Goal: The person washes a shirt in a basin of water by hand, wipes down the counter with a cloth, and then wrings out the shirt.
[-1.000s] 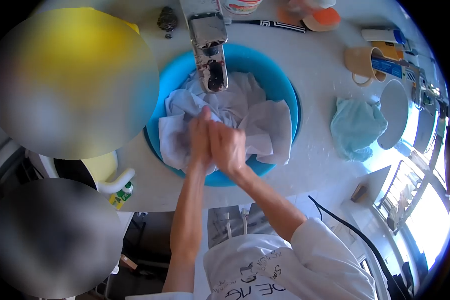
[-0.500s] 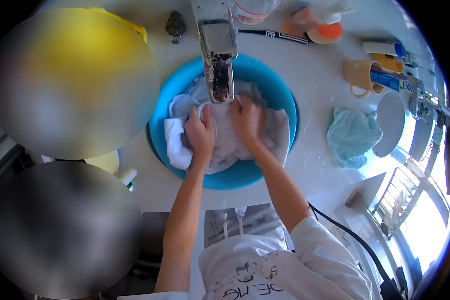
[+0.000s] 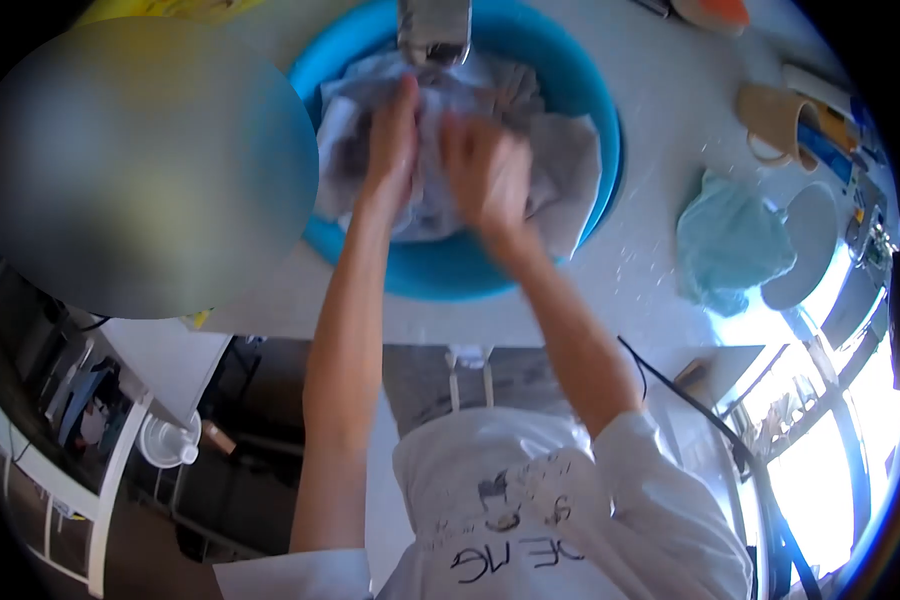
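A blue basin (image 3: pixel 450 272) holds a heap of wet whitish cloth (image 3: pixel 565 165), with a metal faucet (image 3: pixel 435 32) over its far side. Over the left part of the heap, my left hand (image 3: pixel 395 140) is closed on the cloth, thumb pointing up. My right hand (image 3: pixel 487 170) is beside it, blurred by motion, its fingers curled round a fold of the same cloth. A small gap separates the two hands.
Right of the basin, a light teal cloth (image 3: pixel 730 245) lies on the counter (image 3: pixel 650 110) against a round grey disc (image 3: pixel 805 245). Behind them is a beige mug (image 3: pixel 775 125). A white container (image 3: pixel 168 440) stands low at the left, and a black cable (image 3: pixel 690 400) runs at the right.
The view has tilted, so the basin appears higher. My hands were together, then apart on the cloth, and are now closer again with the fabric bunched between them.
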`<act>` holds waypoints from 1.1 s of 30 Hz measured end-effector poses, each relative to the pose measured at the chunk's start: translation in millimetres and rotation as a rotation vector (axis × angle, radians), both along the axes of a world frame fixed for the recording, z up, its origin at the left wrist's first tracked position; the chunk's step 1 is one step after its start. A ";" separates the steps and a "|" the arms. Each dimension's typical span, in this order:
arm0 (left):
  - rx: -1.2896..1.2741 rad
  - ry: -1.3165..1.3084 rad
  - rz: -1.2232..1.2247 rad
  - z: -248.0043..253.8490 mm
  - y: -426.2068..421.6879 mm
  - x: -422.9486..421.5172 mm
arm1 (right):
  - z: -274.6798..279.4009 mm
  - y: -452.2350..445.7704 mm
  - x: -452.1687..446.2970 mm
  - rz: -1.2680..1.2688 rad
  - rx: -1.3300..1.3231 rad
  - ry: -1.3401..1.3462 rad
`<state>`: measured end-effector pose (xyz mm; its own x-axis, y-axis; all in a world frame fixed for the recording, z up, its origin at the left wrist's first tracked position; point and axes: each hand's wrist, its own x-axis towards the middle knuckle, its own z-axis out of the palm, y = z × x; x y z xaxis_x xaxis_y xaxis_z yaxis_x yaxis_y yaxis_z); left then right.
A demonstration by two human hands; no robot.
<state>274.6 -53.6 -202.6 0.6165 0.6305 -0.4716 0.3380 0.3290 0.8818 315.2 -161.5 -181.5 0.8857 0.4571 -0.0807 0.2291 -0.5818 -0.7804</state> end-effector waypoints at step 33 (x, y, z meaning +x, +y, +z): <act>1.000 0.207 -0.311 -38.1 4.0 2.2 | -48.4 27.3 23.9 -0.128 -0.237 -0.055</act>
<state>276.8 -49.6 -240.7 0.7839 0.6181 0.0585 0.4571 -0.6383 0.6193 339.1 -134.2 -229.9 0.9410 0.3153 -0.1225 0.1800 -0.7734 -0.6078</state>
